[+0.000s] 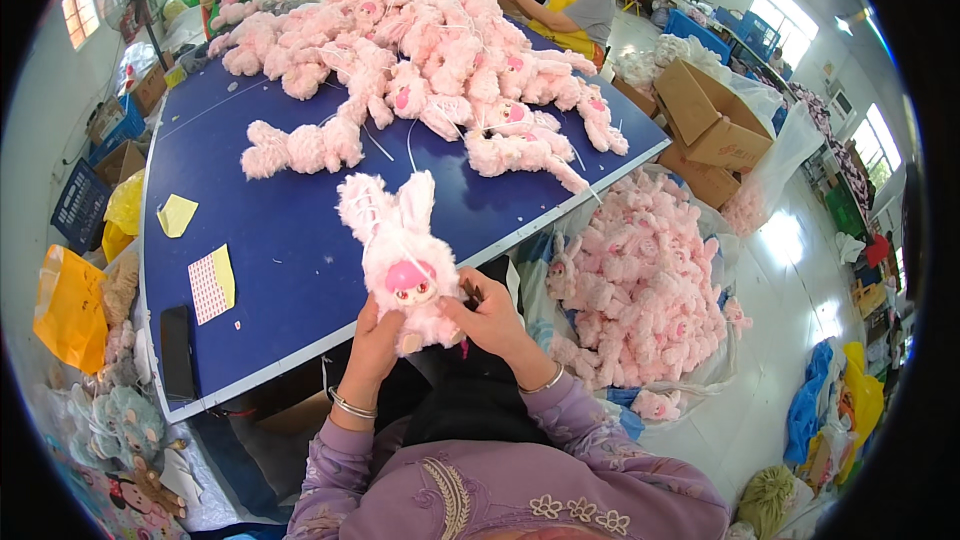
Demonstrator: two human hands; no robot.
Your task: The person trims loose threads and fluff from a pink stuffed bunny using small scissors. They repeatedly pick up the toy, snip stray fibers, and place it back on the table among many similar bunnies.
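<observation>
The left hand (pixel 375 340) and right hand (pixel 492 318) are clasping a pink plush toy (pixel 402 245) by its lower body, holding it at the blue table's (pixel 275 255) near edge; similar toys (pixel 420 45) are lying piled on the far side.

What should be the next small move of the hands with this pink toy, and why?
Probably, the right hand should draw the white string aside while the left hand steadies the pink toy: the string lies over its head, and both hands hold its body.
</observation>
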